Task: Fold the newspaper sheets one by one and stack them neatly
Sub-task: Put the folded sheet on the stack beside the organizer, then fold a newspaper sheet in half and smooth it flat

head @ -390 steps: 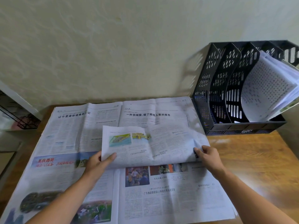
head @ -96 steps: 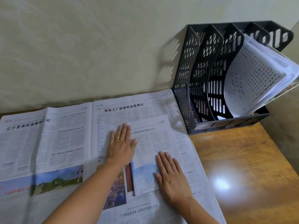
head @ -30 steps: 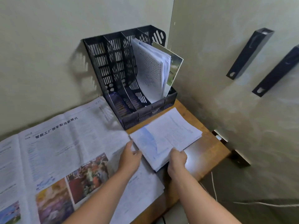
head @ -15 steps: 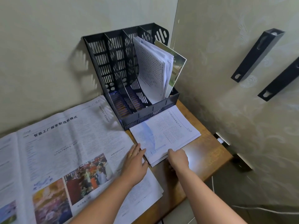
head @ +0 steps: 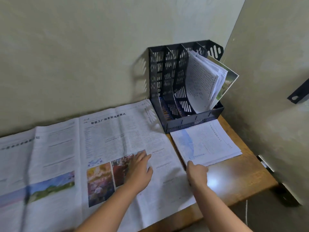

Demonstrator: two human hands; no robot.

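folded newspaper (head: 205, 143) lies at the right, under the black rack (head: 184, 84). right hand (head: 197, 173) touches its near edge, fingers hidden, so i cannot tell its grip. left hand (head: 140, 169) rests flat on the open sheets (head: 103, 141).

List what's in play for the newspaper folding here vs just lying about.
In play:
- folded newspaper stack
- open newspaper sheets
- left hand, resting flat on the open sheets
- right hand, at the stack's near edge

Lying about:
- black file rack
- papers in the rack
- wooden table
- black wall bracket
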